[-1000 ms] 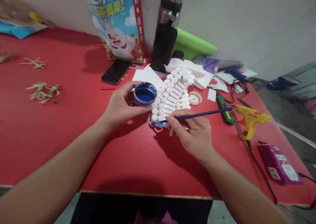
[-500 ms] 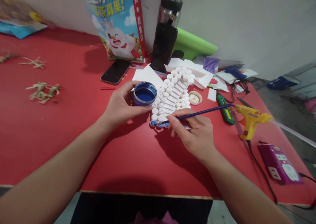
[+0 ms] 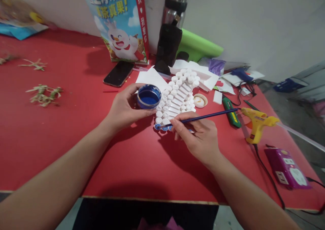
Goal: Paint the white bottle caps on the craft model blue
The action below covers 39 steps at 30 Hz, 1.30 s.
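Observation:
My left hand [image 3: 128,105] is closed around a small open jar of blue paint [image 3: 149,97], held just above the left side of a white craft piece [image 3: 177,99]. Rows of rolled white discs and flat strips make up that piece, and discs along its near edge are blue. In my right hand [image 3: 200,133] is a thin paintbrush [image 3: 210,115] with a dark blue handle, pinched between thumb and fingers. Its tip rests at the blue disc on the near left corner. My right hand hides part of the near edge.
Right of the craft piece lie a round lid [image 3: 200,100], a green-handled cutter [image 3: 232,113], a yellow glue gun [image 3: 259,121] and a purple power socket [image 3: 286,169]. Behind are a phone [image 3: 118,73], a printed bag [image 3: 122,27] and a black power bank [image 3: 169,44]. Dried straw pieces [image 3: 45,94] lie left.
My right hand and the paintbrush have shifted very slightly left, and the brush's back end has dipped a little. My left hand keeps the paint jar in the same place.

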### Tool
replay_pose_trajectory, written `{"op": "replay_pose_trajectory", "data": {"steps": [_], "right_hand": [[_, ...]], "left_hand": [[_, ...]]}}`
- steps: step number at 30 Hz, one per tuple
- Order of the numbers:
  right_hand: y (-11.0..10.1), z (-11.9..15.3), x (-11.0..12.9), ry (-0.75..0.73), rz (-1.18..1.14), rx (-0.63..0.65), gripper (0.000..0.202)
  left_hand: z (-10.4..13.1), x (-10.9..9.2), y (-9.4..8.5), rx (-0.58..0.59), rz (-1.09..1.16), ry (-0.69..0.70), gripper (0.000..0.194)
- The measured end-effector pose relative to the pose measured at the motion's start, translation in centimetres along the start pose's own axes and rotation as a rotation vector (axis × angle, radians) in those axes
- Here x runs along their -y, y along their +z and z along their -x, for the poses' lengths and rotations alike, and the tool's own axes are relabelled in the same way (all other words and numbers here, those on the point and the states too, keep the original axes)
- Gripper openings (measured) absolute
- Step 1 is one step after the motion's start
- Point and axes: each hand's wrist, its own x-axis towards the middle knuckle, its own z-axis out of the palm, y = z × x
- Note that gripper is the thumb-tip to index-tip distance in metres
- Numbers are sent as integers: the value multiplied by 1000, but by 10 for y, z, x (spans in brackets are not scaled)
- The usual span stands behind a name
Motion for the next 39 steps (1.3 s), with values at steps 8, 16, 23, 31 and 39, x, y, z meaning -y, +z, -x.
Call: {"op": "replay_pose_trajectory", "data": {"steps": [8,16,23,31,39], "right_hand": [[2,-1,2,-4,-30,5,18],[2,-1,3,-3,-50,29,17],[7,0,1,-24,-93,37,12],[3,-1,2,-52,-14,23,16],[4,-2,1,-89,-73,42,12]], "left_hand": [[1,0,0,10,54,-21,75],[0,-1,-1,12,28,-17,74],[1,-1,0,7,11,-11,74],[1,-2,0,10,24,0,72],[1,1,0,4,-2,13,73]]}}
